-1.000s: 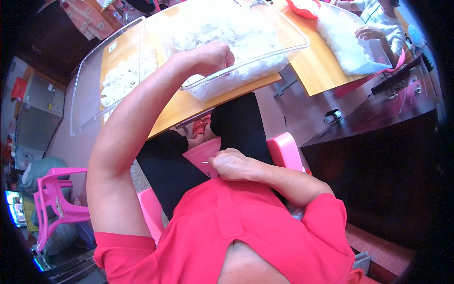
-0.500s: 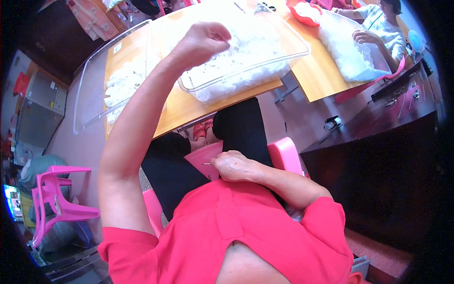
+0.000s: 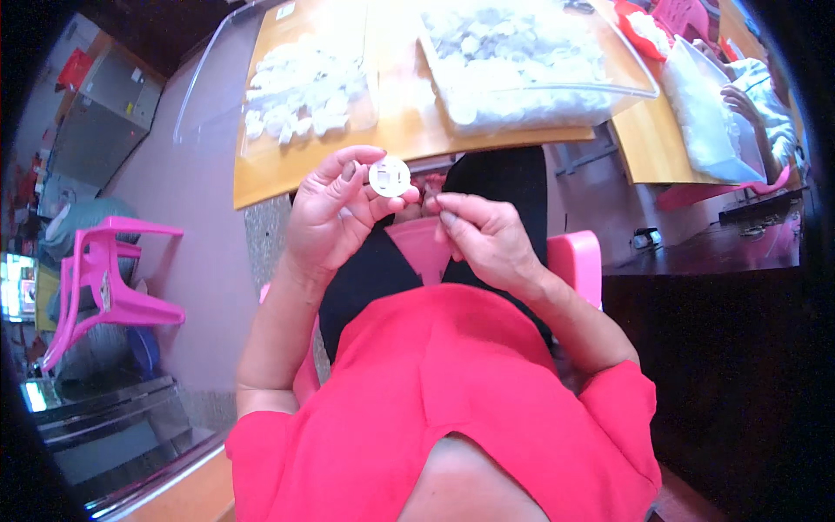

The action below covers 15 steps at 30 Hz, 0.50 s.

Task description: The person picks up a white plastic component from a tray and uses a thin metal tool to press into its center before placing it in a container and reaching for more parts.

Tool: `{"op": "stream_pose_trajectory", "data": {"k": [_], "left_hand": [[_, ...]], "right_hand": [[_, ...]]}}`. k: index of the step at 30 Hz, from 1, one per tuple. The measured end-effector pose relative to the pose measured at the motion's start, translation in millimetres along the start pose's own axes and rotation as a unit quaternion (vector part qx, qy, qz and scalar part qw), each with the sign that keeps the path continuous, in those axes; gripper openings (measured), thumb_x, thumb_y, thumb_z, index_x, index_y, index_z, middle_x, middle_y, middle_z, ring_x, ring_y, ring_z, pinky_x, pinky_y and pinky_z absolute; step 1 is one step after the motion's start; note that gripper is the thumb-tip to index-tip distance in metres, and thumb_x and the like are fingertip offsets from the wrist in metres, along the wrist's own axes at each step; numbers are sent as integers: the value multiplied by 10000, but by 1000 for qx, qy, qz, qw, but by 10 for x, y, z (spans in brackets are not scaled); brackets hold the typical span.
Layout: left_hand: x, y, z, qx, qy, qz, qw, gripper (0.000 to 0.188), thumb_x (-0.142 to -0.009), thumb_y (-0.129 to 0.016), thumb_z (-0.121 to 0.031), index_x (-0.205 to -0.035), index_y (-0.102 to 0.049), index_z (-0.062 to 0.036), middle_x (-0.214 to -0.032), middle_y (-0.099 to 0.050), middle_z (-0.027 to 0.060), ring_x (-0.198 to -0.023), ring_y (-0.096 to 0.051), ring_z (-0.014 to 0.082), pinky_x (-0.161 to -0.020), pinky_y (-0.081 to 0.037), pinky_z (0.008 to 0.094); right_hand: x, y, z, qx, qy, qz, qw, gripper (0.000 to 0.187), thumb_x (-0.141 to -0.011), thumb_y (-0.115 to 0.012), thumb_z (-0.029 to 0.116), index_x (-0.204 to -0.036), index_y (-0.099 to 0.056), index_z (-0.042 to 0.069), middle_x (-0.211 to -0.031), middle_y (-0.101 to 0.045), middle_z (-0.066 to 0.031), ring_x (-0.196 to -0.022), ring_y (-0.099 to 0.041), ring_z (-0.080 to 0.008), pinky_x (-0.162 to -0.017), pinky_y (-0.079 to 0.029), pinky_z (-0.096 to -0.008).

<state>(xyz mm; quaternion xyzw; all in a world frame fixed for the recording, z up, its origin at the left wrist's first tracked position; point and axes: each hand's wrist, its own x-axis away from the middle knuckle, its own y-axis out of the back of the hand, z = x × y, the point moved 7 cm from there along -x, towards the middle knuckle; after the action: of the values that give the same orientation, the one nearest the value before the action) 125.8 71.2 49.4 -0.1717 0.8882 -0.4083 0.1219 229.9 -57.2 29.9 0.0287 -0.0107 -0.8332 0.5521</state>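
My left hand is raised over my lap, thumb and fingertips pinching a round white plastic piece by its edge. Square cut-outs show in the piece's face. Close by on its right, my right hand is closed in a pinch, its fingertips a short gap from the piece. A thin metal tip stuck out of this hand a moment earlier; now the tool is mostly hidden by the fingers. Beyond the hands, a clear plastic bin full of small white pieces stands on the wooden table.
Left of the bin lies a pile of loose white pieces in a clear tray. Another person sits far right beside a bin of white pieces. A pink chair stands left; a dark cabinet is at right.
My left hand has come back from the bin toward my lap, now with a round white piece in it. My right hand has risen from my lap to meet it. The view has shifted.
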Motion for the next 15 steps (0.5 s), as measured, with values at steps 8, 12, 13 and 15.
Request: {"op": "stream_pose_trajectory", "data": {"k": [8, 12, 13, 15], "left_hand": [[544, 177, -46, -129, -108, -74, 983, 239, -917, -578, -53, -1143, -549, 21, -1075, -630, 160, -959, -641, 246, -799, -562, 384], [683, 146, -69, -135, -128, -82, 979, 331, -898, -609, -50, -1212, -538, 29, -1093, -627, 159, -983, -638, 234, -796, -569, 363], [700, 141, -62, -128, -130, -80, 980, 371, -891, -620, -49, -1243, -530, 28, -1104, -625, 163, -989, -638, 234, -800, -566, 356], [726, 141, -41, -118, -133, -72, 981, 372, -890, -620, -46, -1243, -532, 29, -1109, -624, 164, -988, -637, 232, -802, -564, 351]], "right_hand": [[57, -378, 383, 89, 202, -15, 975, 263, -837, -563, -36, -1092, -624, -21, -784, -613, -144, -641, -617, -235, -554, -483, -298], [206, -534, 480, 221, 291, 4, 931, 368, -759, -593, -61, -1126, -595, -37, -731, -573, -154, -639, -610, -311, -544, -498, -371], [232, -566, 489, 251, 282, 12, 926, 391, -744, -595, -60, -1134, -595, -35, -713, -559, -143, -622, -602, -299, -533, -494, -376], [253, -598, 481, 283, 273, 23, 919, 413, -730, -596, -59, -1142, -595, -32, -696, -545, -132, -604, -594, -287, -522, -490, -380]]}}
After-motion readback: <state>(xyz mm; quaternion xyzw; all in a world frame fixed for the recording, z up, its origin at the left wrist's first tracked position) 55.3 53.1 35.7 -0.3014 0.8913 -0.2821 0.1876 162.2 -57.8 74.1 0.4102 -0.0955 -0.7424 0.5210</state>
